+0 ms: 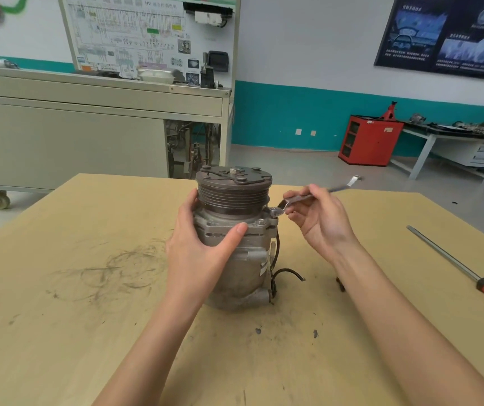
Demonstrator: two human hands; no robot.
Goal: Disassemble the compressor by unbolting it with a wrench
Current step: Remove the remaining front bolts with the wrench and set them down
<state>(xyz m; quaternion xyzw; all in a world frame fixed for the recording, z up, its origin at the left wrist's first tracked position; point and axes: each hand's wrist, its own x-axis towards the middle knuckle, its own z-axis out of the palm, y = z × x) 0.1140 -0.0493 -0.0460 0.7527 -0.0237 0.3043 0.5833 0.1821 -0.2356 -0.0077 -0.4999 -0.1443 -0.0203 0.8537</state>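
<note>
Evidently early on, the compressor (pixel 235 238) stands upright and whole mid-worktop (pixel 88 288), left hand (pixel 202 247) gripping its body while the right hand (pixel 317 221) holds a wrench (pixel 308 197) on a flange bolt (pixel 273 211), others still seated.

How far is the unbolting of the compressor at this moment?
No part looks removed yet: the compressor stands whole on the table. In hand: the left hand steadies its body while the right hand holds the wrench on a flange bolt. Left: that bolt and the front bolt beside it, still seated.
</note>
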